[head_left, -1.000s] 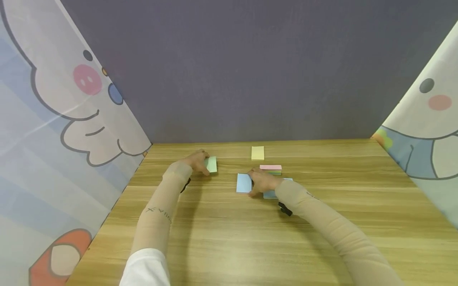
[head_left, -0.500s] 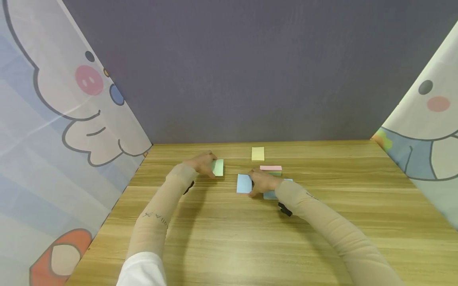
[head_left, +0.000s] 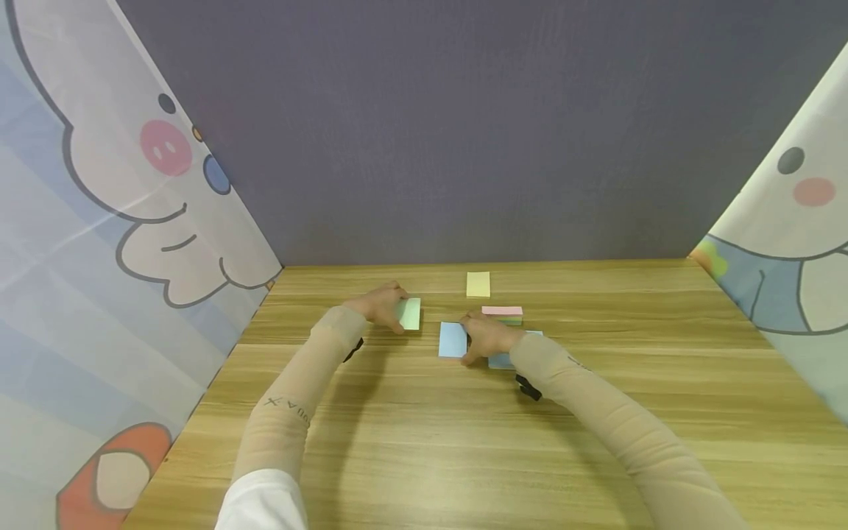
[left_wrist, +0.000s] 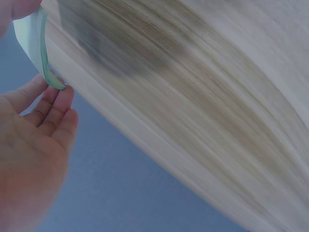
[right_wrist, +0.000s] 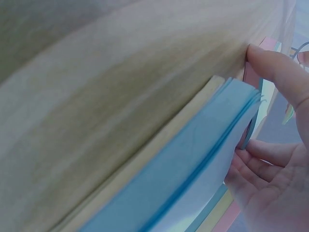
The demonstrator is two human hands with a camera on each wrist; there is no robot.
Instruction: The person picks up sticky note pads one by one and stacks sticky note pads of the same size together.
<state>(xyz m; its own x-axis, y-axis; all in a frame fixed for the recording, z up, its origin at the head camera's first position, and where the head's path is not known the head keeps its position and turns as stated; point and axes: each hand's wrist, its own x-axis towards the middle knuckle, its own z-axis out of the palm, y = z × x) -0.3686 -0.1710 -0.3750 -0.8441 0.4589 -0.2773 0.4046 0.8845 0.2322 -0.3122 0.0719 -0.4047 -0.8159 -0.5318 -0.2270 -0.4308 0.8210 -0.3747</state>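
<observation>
My left hand grips a light green sticky note pad by its edges, thumb on the near side and fingers on the far side. In the left wrist view, this green pad bends slightly between the thumb and fingertips. To the right, my right hand holds a light blue sticky note pad across its near and far edges; pink shows beneath the blue. A second blue pad lies partly hidden under my right hand and wrist. In the right wrist view, this second pad has a cream layer below.
Behind my right hand sits a striped stack of pink, yellow and green sticky notes. A yellow sticky note pad lies farther back. The wooden table meets a dark grey panel at the back, with printed cartoon sheets at both sides.
My left hand has moved right and slightly nearer with the green sticky note pad, toward the blue one. My right hand has stayed in place.
</observation>
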